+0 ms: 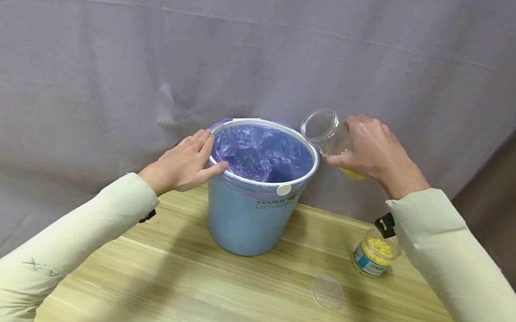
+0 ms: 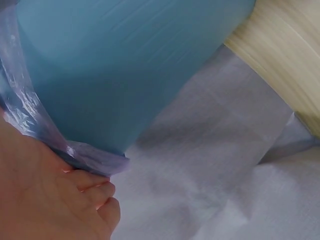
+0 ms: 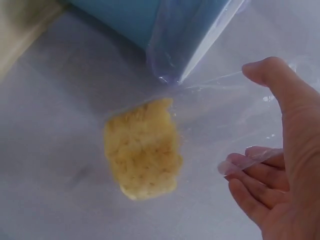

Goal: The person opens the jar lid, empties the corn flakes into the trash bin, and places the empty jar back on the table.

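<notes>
I see worktop (image 1: 217,299), blue bucket (image 1: 244,220) near its far edge. Left hand (image 1: 188,161) rests on rim (image 1: 254,183), fingers straight; right hand (image 1: 373,149) grips tilted clear jar (image 1: 337,141) beside rim. Yellow-filled jar (image 1: 369,263) near far edge, right; clear disc (image 1: 328,292) nearby.

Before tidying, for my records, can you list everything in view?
Wooden table: one, pale yellow, foreground
Round plastic bucket: one, blue, white-rimmed, on table
Thin plastic liner: one, purple, inside bucket
Round plastic jar of yellow bits: one, clear, tilted beside bucket
Labelled plastic jar of yellow bits: one, clear, upright on table
Thin round disc: one, translucent, on table
Cloth backdrop: count unclear, grey, brownish at far right
Wrist straps: two, black, near cuffs
Cloth sleeves: two, pale green, on arms
Left hand: one, on bucket
Right hand: one, holding tilted jar
</notes>
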{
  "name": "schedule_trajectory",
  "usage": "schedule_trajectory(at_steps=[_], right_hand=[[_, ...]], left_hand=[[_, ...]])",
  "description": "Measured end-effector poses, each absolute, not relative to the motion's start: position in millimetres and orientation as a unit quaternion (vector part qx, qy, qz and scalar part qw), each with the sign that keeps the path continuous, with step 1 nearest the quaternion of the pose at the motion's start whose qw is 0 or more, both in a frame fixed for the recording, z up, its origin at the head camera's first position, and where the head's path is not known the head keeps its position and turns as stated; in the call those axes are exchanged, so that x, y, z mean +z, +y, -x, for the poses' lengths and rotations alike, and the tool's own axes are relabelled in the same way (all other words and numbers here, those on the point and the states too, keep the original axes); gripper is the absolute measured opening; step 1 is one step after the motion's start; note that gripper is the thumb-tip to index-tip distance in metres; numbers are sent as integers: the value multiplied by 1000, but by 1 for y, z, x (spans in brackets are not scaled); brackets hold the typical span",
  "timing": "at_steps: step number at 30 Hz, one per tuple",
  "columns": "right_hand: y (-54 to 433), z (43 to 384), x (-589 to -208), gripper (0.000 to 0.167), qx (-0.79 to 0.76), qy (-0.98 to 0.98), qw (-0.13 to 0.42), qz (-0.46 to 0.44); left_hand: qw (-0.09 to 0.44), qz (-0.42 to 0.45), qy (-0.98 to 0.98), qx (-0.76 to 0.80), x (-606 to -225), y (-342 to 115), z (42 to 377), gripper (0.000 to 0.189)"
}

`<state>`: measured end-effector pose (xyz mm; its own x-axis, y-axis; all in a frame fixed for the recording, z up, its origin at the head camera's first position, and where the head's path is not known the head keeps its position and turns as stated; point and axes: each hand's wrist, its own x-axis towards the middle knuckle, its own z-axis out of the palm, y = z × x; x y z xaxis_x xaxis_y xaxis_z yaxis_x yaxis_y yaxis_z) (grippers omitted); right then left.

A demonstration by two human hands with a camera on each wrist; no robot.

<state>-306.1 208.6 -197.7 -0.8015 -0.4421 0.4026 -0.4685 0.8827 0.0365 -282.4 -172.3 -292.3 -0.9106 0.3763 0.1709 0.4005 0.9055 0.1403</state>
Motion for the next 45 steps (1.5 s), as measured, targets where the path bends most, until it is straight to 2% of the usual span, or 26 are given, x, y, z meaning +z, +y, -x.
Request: schedule_trajectory(at_steps=[7,17,26,31,38,45], right_hand=[[200,321,-198,78,-39,-936,236,-260],[196,336,-205,79,-96,-901,296,-302],[190,342,-208,71,-98,-868,350,-339],[184,345,-205,71,-100,-861,352,-353],[185,346,-205,83,-139,-852,345,-369],[185,346,-207,84,-161,-837,358,-381]], left_hand=[[77,199,-973,-85,-291,-171,283,94],[65,201,-974,-84,-291,-166,283,95],[68,201,-974,-73,-287,-167,280,95],[68,198,-976,-68,-285,-169,280,94],[67,198,-975,-71,-286,-167,279,94],[68,201,-975,-67,-288,-165,280,94]])
